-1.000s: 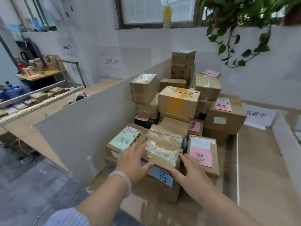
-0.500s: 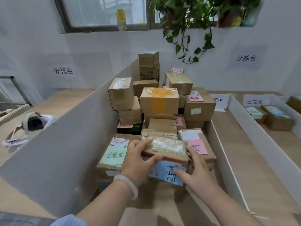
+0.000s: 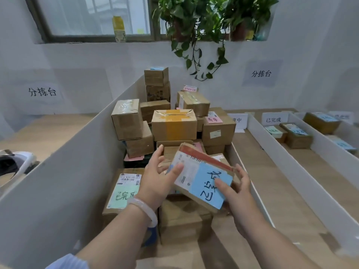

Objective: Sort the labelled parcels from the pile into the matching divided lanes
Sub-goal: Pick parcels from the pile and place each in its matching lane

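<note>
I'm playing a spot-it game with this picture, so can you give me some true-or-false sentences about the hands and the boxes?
1. The left hand and the right hand both hold the blue-label parcel. True.
2. That parcel lies flat on the pile. False: it is held tilted above the pile.
3. The white bracelet is on the right wrist. False: it is on the left wrist.
4. A green-label parcel lies left of the held one. True.
5. The lane with the 已完成 sign holds no parcels. False: parcels lie in it.
</note>
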### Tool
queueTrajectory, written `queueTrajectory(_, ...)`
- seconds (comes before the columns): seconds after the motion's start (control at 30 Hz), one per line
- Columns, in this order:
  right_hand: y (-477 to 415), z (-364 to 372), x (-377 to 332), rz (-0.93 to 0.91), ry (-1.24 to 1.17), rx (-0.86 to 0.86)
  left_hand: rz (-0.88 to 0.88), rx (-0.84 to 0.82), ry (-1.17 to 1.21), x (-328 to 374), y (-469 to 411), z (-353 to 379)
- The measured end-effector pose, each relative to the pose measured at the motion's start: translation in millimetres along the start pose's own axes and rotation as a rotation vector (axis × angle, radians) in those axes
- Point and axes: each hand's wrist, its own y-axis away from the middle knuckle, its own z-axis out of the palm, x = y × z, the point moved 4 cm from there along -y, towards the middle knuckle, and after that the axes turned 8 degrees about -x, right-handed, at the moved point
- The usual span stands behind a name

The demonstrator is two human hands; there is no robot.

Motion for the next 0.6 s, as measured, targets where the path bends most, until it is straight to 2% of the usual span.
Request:
queueTrajectory(0.17, 5, -8, -6, 0.015, -0.289, 0.119, 0.013, -0.131, -0.016, -9, 11, 48)
queueTrajectory(0.3, 12, -20, -3, 0.05, -0.413, 0.184, 0.008, -0.253, 0.004, -7, 14, 99)
queueTrajectory(0.43, 21, -44, -4, 0.063, -0.377, 0.259, 0.016, -0.291, 0.105, -5, 2, 125)
queueTrajectory(0.6, 39, -102, -19, 0.054, -0.148, 0.359, 0.011, -0.352, 0.134, -3, -6, 175)
